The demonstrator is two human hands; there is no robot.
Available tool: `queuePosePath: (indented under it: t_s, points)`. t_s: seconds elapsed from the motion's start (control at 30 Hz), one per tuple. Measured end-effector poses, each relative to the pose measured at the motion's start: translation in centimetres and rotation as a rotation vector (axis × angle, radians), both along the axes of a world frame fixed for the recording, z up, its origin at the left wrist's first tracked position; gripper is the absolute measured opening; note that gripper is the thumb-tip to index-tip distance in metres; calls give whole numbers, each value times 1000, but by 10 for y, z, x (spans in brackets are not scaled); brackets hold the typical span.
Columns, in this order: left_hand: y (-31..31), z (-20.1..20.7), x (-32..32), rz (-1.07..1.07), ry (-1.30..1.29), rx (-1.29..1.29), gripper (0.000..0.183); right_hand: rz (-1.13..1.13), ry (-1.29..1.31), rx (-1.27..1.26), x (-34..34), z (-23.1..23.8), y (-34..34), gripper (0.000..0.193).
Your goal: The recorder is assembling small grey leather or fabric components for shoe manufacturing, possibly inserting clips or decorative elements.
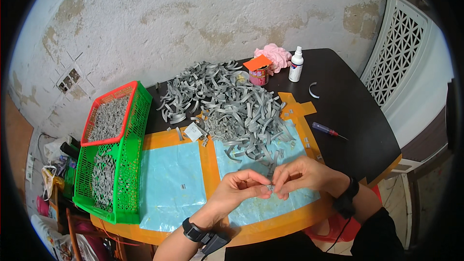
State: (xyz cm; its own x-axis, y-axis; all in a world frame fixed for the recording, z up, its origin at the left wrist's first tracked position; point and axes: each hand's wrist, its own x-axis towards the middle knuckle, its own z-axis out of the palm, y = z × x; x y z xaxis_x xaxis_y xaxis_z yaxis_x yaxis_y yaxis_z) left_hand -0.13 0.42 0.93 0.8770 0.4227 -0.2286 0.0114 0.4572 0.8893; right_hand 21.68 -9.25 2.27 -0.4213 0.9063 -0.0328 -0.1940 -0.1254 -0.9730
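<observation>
Tabletop (348, 92) in black, set against a peeling wall, with a broad heap of curved grey strips (208, 87) across its middle. At the person's left stands a green plastic basket (126, 203), partly filled with small grey pieces; a red-rimmed basket (99, 142) at its far end holds many more. Going by this, a good share of pieces seems gathered, yet plenty seems left: the heap is large, and more small pieces lie loose at its near edge. Whether those in the baskets are finished cannot be told.

Two pale blue sheets (166, 183), edged with orange tape, cover the near side. Over the right-hand one, the two hands meet. The left hand (237, 191) pinches a small grey block (270, 187) between thumb and forefinger; the right hand (302, 176) has its fingertips bunched against the block's other side, apparently gripping it too. The block is therefore between the hands, just beyond the heap's near edge, towards the person. Fingers cover much of it, so its long axis and which way it points cannot be told. The heaped strips point every way.
</observation>
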Motion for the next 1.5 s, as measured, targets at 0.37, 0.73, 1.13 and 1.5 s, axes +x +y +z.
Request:
queuePosePath:
  t_s: [0.37, 0.73, 1.13, 1.5]
  points:
    - [-3, 3, 3, -41, -27, 12, 11, -92, 56, -215, -4, -5, 0, 9]
    - [-3, 3, 3, -70, -40, 38, 12, -79, 61, -167, -3, -14, 1, 6]
    - [-3, 2, 6, 7, 5, 47, 10, -121, -18, -49, -8, -22, 3, 10]
    - [2, -7, 3, -51, 59, -10, 8, -245, -237, 335, -18, -19, 0, 7]
